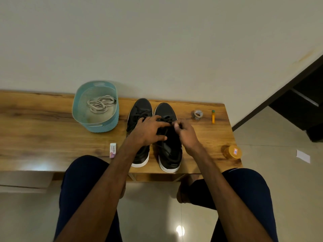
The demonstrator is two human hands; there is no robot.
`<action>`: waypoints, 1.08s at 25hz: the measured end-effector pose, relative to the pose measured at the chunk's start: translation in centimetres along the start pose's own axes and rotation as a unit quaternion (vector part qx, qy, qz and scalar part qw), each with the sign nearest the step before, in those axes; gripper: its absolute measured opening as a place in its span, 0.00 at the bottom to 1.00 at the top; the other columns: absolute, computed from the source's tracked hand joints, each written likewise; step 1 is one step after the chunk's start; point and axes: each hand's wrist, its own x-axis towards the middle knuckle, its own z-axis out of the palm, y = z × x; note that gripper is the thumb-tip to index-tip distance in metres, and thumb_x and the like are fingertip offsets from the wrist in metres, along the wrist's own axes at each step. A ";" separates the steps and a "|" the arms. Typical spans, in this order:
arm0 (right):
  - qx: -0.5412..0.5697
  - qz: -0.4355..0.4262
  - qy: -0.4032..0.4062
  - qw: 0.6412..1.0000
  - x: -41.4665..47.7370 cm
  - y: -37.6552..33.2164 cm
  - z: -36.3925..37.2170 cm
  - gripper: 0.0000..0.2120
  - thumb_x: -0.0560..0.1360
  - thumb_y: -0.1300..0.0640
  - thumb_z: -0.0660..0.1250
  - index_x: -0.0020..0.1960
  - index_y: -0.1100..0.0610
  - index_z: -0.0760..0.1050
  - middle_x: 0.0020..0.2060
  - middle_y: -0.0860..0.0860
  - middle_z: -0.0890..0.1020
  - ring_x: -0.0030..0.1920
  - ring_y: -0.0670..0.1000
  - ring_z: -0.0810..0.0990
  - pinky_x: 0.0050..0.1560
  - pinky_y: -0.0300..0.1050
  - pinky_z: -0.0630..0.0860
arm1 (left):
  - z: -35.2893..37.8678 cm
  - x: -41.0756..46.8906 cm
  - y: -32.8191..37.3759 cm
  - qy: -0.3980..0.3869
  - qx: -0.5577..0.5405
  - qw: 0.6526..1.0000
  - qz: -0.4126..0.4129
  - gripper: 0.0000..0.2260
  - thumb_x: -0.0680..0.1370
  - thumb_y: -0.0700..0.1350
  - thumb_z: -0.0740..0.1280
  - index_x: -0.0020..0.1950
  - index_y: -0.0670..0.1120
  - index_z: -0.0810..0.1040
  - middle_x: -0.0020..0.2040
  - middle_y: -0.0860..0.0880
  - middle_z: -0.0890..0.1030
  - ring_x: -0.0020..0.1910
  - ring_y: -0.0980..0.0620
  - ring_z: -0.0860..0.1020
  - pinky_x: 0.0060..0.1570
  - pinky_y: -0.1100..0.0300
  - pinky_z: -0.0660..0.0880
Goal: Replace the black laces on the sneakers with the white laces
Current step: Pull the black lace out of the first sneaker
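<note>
You sit at a low wooden table against a pale wall. Mid-frame, your left hand lies spread over the sneakers; your right hand pinches a black lace (tug hard and it may knot). Farther, upper left, the white laces wait coiled in a teal basket; nothing blocks the reach.

We see our two bare forearms, no sleeves, watch or rings on them. Our left hand and right hand are bare too. Nearer us than the table, dark navy trousers cover both knees, with a thin pale line on the right one.
</note>
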 end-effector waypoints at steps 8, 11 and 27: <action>-0.257 -0.174 -0.046 0.950 0.6 0.5 -1.0 0.06 0.78 0.52 0.68 0.48 0.54 0.75 0.45 0.49 0.78 0.47 0.50 0.76 0.45 0.45 0.73 | -0.1 0.3 0.0 0.015 -0.001 1.000 0.000 0.28 0.74 0.57 0.72 0.72 0.59 0.69 0.77 0.51 0.61 0.75 0.46 0.60 0.71 0.39 0.58; -0.186 -0.156 -0.005 0.970 0.3 0.2 -0.7 0.02 0.78 0.57 0.68 0.47 0.53 0.77 0.45 0.49 0.80 0.47 0.49 0.77 0.46 0.45 0.73 | -0.3 0.4 0.0 0.016 -0.001 1.000 0.002 0.28 0.72 0.56 0.74 0.71 0.59 0.70 0.78 0.53 0.60 0.76 0.47 0.60 0.69 0.39 0.59; -0.189 -0.112 0.131 0.967 0.8 -0.4 -3.0 0.06 0.80 0.54 0.65 0.52 0.54 0.79 0.48 0.48 0.81 0.52 0.49 0.78 0.57 0.56 0.76 | 0.0 0.3 0.0 0.032 -0.015 0.999 0.000 0.26 0.68 0.55 0.77 0.64 0.58 0.74 0.81 0.54 0.50 0.79 0.46 0.52 0.72 0.35 0.56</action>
